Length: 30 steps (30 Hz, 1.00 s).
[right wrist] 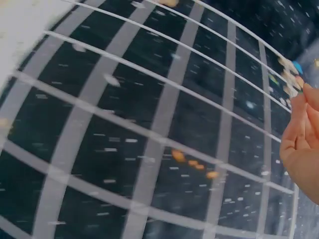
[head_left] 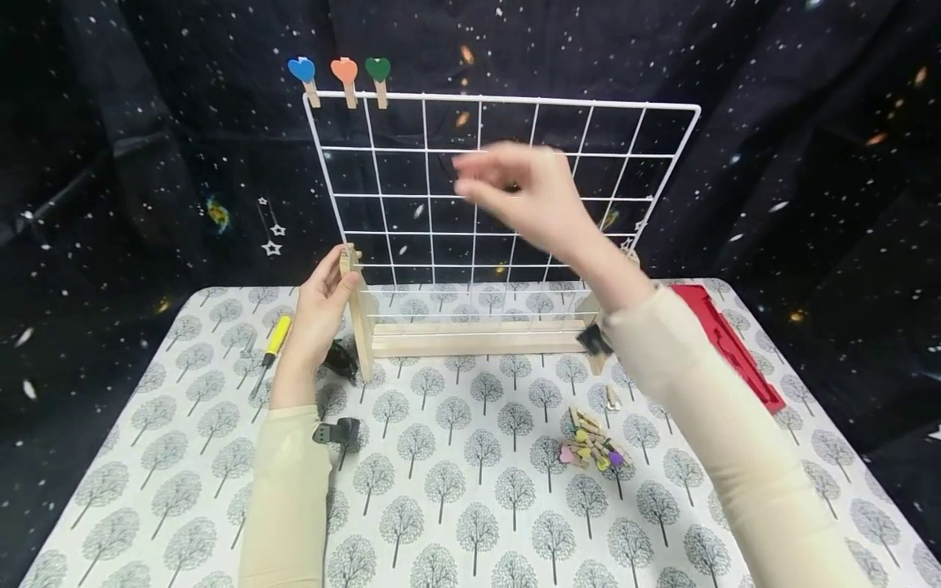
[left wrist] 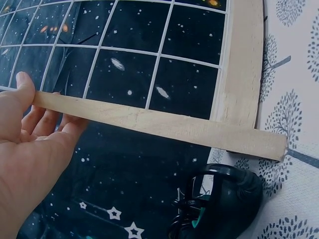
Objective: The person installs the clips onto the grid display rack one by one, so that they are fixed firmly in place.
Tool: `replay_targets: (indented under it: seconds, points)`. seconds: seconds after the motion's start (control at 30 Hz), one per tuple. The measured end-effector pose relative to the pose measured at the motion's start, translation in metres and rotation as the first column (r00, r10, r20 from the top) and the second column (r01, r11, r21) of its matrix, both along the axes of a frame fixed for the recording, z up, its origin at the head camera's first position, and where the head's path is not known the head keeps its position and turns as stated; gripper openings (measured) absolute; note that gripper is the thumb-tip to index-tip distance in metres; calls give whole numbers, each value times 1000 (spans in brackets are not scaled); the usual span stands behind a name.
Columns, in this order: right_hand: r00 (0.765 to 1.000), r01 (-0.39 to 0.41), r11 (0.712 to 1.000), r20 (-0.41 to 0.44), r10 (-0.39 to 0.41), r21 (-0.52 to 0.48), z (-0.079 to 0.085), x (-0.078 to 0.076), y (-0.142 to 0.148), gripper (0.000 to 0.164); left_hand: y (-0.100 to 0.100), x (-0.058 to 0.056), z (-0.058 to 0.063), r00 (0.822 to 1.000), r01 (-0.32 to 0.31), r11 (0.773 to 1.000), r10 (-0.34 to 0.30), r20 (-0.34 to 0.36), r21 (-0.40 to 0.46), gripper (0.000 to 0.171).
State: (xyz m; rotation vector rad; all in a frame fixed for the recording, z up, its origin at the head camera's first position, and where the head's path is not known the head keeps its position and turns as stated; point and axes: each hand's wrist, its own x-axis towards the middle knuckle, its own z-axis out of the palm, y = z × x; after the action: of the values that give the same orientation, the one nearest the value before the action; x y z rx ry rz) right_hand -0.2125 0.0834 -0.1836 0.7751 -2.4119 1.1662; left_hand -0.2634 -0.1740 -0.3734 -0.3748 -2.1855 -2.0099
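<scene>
A white wire grid panel (head_left: 452,196) stands in a wooden frame (head_left: 485,339). Three clothespins are clipped on its top wire near the left corner: one with a blue heart (head_left: 301,69), one with an orange heart (head_left: 344,70), one with a green heart (head_left: 378,69). My left hand (head_left: 321,298) grips the top of the frame's left wooden upright (left wrist: 139,117), thumb on one side and fingers on the other. In front of the grid's middle hangs my right hand (head_left: 532,192), blurred, its fingers loosely bent and nothing visible between thumb and fingertips.
A pile of heart clothespins (head_left: 591,441) lies on the tree-print tablecloth (head_left: 478,523) at right, with a single clothespin (head_left: 612,398) just behind it. Beyond my right forearm is a red tray (head_left: 728,347). A yellow-handled screwdriver (head_left: 276,336) lies left of my left wrist.
</scene>
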Motion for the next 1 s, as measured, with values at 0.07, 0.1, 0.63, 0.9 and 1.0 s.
replay_targets:
  seconds: [0.07,0.1,0.63,0.9,1.0]
  points:
    - [1000,-14,999,23,13,42,-32,0,18,27,0,0,1,1000,2,1000,-2,1,3,52]
    - [999,-16,998,44,13,62,-49,0,27,27,0,-1,2,1000,7,1000,-7,0,11,52]
    - [928,-82,922,366,-68,377,-227,53,172,23,-1,2,12,999,32,999,-32,-21,6,52]
    - [988,27,868,117,-98,496,-251,67,214,45,4,11,18,1000,28,1000,-28,-6,10,52]
    - [994,13,851,82,-66,526,-255,66,218,45,5,12,16,1000,22,1000,-22,5,19,51]
